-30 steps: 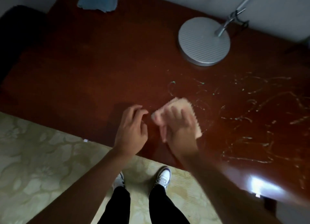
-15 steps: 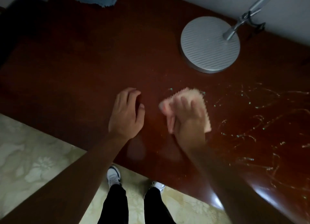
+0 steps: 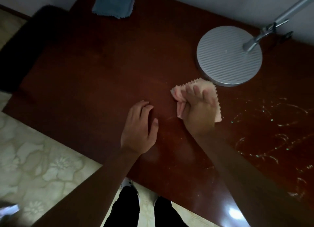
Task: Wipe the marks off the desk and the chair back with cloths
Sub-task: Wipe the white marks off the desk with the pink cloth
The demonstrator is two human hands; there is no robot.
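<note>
Since half a second ago the right hand has pushed the pink cloth farther up the desk, so its far edge now lies just beside the round lamp base. Its fingers lie spread over the cloth, pressing it flat, with a fold bunched by the thumb side. The left hand rests on the wood nearby, fingers loosely together, thumb apart, holding nothing. Pale marks cover the desk to the right. A blue cloth lies at the far edge.
</note>
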